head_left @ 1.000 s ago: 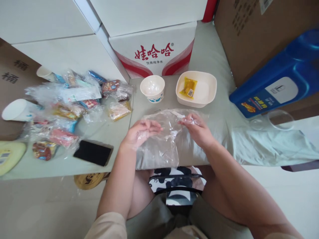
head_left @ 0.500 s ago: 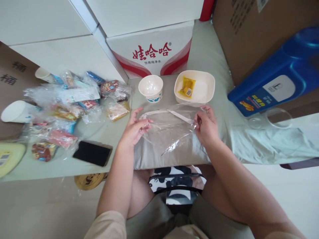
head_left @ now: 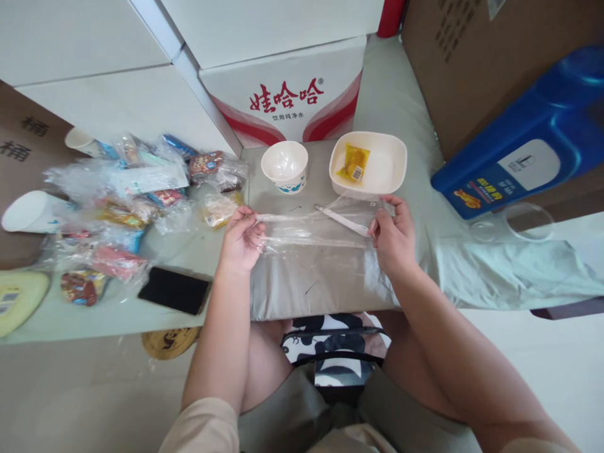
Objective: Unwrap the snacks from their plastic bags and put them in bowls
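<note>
The left hand (head_left: 243,236) pinches one end of a clear plastic bag (head_left: 311,238); the right hand (head_left: 394,233) grips the other — a white strip (head_left: 343,220) reaching its fingers. The bag stretches over the worktop (head_left: 283,302) — just nearer than the white tray (head_left: 389,167).

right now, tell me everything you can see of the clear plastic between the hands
The clear plastic looks thin, shiny and colourless, and the grey-green cloth shows through it. It is stretched sideways between the left grip and the right grip, which pinch its ends, with long creases running between them. A narrow white strip slants along its right part; whether they are joined is unclear. It sits on the near side of the cream tray.
</note>
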Tool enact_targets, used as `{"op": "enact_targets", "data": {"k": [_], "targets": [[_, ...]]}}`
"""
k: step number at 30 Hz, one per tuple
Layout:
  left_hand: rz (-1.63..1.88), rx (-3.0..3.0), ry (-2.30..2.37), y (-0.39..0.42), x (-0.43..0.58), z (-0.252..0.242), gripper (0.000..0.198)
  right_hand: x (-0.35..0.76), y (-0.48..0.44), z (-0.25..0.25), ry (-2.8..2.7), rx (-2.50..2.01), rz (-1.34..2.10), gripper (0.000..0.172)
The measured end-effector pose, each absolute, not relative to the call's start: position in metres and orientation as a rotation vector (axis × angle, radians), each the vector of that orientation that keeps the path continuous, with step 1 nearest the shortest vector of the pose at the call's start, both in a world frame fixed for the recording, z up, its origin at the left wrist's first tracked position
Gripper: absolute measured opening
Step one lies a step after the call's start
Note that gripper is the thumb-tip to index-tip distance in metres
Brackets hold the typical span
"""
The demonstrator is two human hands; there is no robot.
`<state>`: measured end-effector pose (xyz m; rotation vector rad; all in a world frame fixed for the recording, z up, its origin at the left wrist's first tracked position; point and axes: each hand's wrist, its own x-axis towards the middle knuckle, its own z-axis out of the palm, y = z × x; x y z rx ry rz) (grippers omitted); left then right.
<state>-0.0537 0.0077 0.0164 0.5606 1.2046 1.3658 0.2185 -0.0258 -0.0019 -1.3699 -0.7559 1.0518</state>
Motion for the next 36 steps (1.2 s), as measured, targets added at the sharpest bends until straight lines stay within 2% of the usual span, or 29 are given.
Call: {"op": "enact_targets", "data": {"k": [6,10,12,16,18,20,22,24,25,27,28,31,33,36], "targets": [[1.366,0.796,1.489,0.004,-0.046,0.007,0.03,0.218,-0.027,-0.002,-0.758,-1.346,1.058,0.028],[1.182,0.621,1.374,0.005,-0.055,0.01,0.029,0.217,-0.027,0.0,-0.734,-1.346,1.054,0.028],[1.113,0.578,1.294,0.005,-0.06,0.014,0.04,0.217,-0.026,0.0,-0.725,-1.344,1.037,0.029],[1.043,0.729,1.262,0.0,-0.058,0.016,0.082,0.219,-0.024,-0.001,-0.664,-1.32,0.999,0.032],[1.066,0.805,1.272,-0.002,-0.055,0.015,0.089,0.22,-0.024,-0.002,-0.634,-1.311,0.993,0.034],[1.206,0.836,1.279,-0.002,-0.054,0.013,0.075,0.221,-0.025,-0.001,-0.649,-1.309,0.987,0.037],[1.364,0.839,1.278,-0.001,-0.054,0.013,0.051,0.222,-0.027,0.001,-0.699,-1.304,0.985,0.037],[1.431,0.838,1.274,0.001,-0.055,0.014,0.032,0.222,-0.028,0.002,-0.758,-1.281,1.002,0.029],[1.434,0.839,1.273,0.001,-0.056,0.014,0.029,0.222,-0.028,0.003,-0.785,-1.26,1.015,0.025],[1.416,0.85,1.262,0.001,-0.057,0.015,0.03,0.224,-0.029,0.004,-0.847,-1.208,1.041,0.025],[1.407,0.862,1.252,0.001,-0.058,0.014,0.034,0.226,-0.029,0.004,-0.889,-1.181,1.055,0.031],[1.411,0.92,1.245,0.002,-0.061,0.011,0.05,0.232,-0.03,0.001,-1.038,-1.137,1.107,0.061],[1.433,0.967,1.308,0.004,-0.064,0.006,0.05,0.236,-0.031,-0.003,-1.128,-1.169,1.175,0.074],[1.451,0.992,1.423,0.005,-0.069,0.001,0.042,0.239,-0.034,-0.008,-1.208,-1.274,1.233,0.071]]}}
